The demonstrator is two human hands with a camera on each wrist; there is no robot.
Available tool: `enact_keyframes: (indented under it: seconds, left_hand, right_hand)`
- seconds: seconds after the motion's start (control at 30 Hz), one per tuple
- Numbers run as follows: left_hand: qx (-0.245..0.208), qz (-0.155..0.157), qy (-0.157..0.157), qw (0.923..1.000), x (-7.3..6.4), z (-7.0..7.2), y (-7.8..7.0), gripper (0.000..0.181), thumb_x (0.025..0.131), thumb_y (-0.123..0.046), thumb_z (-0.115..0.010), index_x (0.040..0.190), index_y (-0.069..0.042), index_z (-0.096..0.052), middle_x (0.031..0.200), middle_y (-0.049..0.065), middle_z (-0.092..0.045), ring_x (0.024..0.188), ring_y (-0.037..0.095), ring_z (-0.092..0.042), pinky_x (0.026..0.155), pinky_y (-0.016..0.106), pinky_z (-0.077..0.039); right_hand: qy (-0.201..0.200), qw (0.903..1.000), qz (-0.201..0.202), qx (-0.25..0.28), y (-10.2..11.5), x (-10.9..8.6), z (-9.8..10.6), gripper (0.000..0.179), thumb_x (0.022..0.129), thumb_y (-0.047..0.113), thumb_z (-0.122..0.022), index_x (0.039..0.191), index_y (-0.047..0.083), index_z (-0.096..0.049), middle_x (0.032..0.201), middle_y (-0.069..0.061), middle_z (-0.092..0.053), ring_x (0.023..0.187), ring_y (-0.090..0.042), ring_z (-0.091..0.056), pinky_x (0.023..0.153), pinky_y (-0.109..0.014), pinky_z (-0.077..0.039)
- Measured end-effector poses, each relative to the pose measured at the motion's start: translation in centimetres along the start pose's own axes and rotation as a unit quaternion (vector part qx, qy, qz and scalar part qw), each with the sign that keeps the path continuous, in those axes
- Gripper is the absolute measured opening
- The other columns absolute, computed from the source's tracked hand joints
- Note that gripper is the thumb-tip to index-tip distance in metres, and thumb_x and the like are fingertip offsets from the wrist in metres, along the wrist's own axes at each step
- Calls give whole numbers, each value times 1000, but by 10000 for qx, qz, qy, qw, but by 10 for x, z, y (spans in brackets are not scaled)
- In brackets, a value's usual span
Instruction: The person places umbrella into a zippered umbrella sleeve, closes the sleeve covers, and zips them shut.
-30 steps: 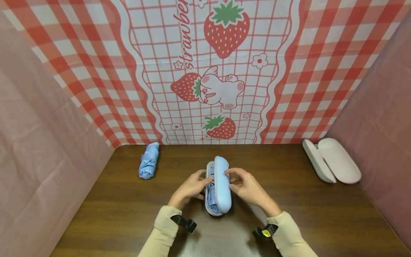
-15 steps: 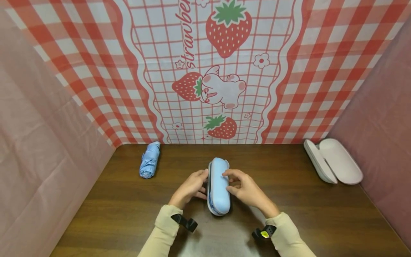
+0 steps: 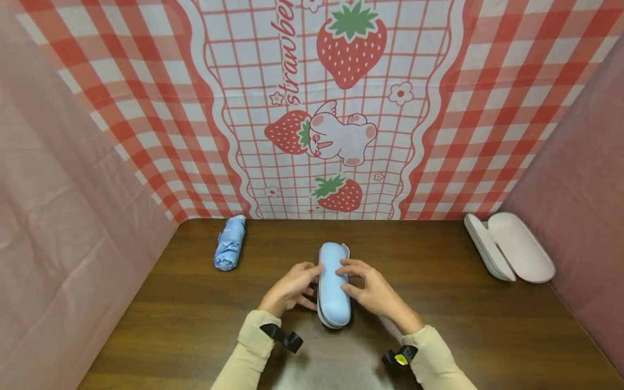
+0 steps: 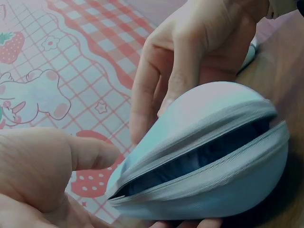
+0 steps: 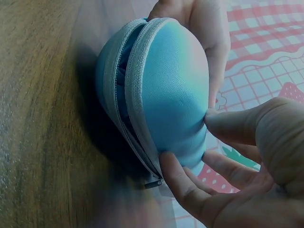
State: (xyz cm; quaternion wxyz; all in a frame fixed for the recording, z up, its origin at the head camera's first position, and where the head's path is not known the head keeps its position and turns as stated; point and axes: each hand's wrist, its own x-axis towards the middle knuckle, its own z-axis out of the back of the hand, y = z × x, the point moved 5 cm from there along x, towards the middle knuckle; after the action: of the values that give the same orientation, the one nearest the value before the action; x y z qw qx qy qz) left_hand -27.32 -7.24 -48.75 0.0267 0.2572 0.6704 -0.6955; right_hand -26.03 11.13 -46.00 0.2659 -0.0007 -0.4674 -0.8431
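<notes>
A light blue zippered hard case (image 3: pixel 333 287) stands lengthwise on the table between both hands. Its lid lies over the base, but the zip is undone. Through the gap in the left wrist view, dark blue folded material (image 4: pixel 209 152) shows inside. My left hand (image 3: pixel 294 287) holds the case's left side, with the thumb at the lid's edge and fingertips under the base. The right hand (image 3: pixel 372 290) grips the lid from the right with bent fingers and thumb. Near its fingertips, the right wrist view shows a zip pull (image 5: pixel 154 184) hanging at the seam's end.
A folded light blue umbrella (image 3: pixel 230 244) lies at the back left of the wooden table (image 3: pixel 195 325). At the back right, a white case (image 3: pixel 521 246) lies opened out. A red checked strawberry cloth (image 3: pixel 341 135) hangs behind, with pink cloths at both sides.
The blue case's lid has swung down to the left onto its base, covering the blue contents in the head view. The right hand has followed it leftward; the left thumb has come out from inside.
</notes>
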Motion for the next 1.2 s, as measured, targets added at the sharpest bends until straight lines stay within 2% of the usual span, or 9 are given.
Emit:
enact_keyframes:
  seconds: [0.13, 0.2, 0.3, 0.47, 0.57, 0.7, 0.87, 1.07, 1.2]
  left_hand:
    - [117, 24, 28, 9999, 0, -6, 2, 59, 100, -35, -64, 135, 10, -47, 101, 15, -63, 84, 26, -69, 69, 51, -63]
    - [203, -8, 65, 9998, -1, -9, 1, 59, 97, -36, -68, 131, 9, -53, 98, 14, -67, 83, 24, -68, 67, 47, -62]
    - [263, -107, 42, 9996, -2, -12, -1, 62, 93, -40, -73, 129, 7, -55, 103, 16, -69, 85, 25, -68, 65, 45, -61]
    - [257, -185, -217, 9993, -4, -10, -3, 78, 89, -42, -78, 138, 7, -43, 118, 22, -62, 96, 33, -67, 70, 52, -61]
    - [94, -224, -280, 9993, -3, -8, -4, 83, 88, -39, -80, 141, 7, -37, 122, 24, -59, 99, 34, -68, 75, 54, -61]
    - [-154, -407, -231, 9988, -1, -7, -6, 81, 87, -32, -82, 142, 7, -36, 122, 27, -61, 98, 33, -70, 77, 52, -62]
    - [-276, -548, -129, 9980, 1, -7, -8, 77, 86, -27, -82, 141, 9, -41, 118, 26, -65, 96, 31, -72, 77, 50, -62]
    - [-317, -702, -110, 9970, 1, -8, -15, 74, 85, -25, -78, 142, 9, -46, 115, 25, -69, 97, 31, -72, 80, 51, -62]
    - [-368, -788, -41, 9962, -1, -10, -17, 72, 86, -24, -76, 143, 8, -47, 119, 24, -68, 100, 30, -71, 83, 52, -61]
  right_hand:
    - [-51, 10000, 5, 27, 1, -1, 1, 31, 93, 0, -72, 124, 0, -69, 145, -24, -57, 118, -42, -65, 98, -57, -53]
    - [-98, 9998, 26, 153, 3, -1, 2, 34, 92, 0, -73, 126, -1, -67, 144, -22, -59, 117, -42, -66, 99, -58, -53]
    - [-173, 9992, 160, 326, 7, 0, 3, 42, 90, -2, -76, 130, -1, -64, 144, -19, -60, 117, -42, -66, 99, -60, -52]
    - [-254, 9981, 327, 463, 14, 2, 4, 53, 86, -6, -78, 135, 1, -61, 143, -19, -60, 120, -42, -65, 93, -57, -56]
    - [-329, 9965, 342, 692, 17, 1, 6, 57, 84, -8, -79, 137, 0, -60, 141, -21, -61, 120, -44, -64, 89, -53, -59]
    - [-407, 9946, 355, 886, 20, 0, 7, 53, 82, -9, -81, 131, 0, -63, 142, -21, -59, 119, -42, -64, 86, -45, -61]
    - [-347, 9962, 380, 700, 25, -2, 9, 47, 82, -8, -81, 125, 1, -66, 145, -18, -59, 121, -38, -64, 84, -34, -62]
    - [-729, 9931, 659, 640, 32, -2, 23, 42, 83, -9, -79, 123, 1, -69, 135, -18, -65, 111, -35, -67, 82, -34, -62]
    - [-1064, 9907, 691, 484, 32, -3, 37, 41, 85, -5, -80, 124, 0, -69, 127, -17, -69, 110, -19, -68, 83, -39, -62]
